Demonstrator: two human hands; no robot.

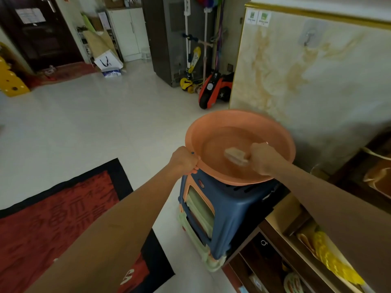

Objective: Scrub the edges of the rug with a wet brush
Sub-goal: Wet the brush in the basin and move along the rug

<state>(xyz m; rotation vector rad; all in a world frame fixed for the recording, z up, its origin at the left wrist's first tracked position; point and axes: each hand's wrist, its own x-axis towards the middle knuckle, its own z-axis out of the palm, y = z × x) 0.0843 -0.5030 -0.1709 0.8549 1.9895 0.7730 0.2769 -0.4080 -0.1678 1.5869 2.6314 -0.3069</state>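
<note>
Two bare forearms reach forward to an orange plastic basin [220, 123] that sits on a stack of plastic stools [230, 208], the top one dark blue with a slotted seat. The right hand [264, 159] is fisted around the handle end of a scrubbing brush [236, 156], knuckles up, wrist straight in line with the arm. The brush's long axis runs roughly left to right, its pale, blurred head pointing left and slightly away, held inside the round, shallow basin over its bottom; whether it touches water cannot be told. The left hand [184, 161] curls its fingers over the basin's near left rim and grips it, arm stretched out diagonally from the lower left. The rug [59, 225] lies flat on the glossy pale tile floor [105, 115] to the left of the stools, red with darker woven characters and a black border, one corner pointing toward the basin. A cream marbled wall panel [306, 70] with a gold trim edge stands just behind the basin.
</note>
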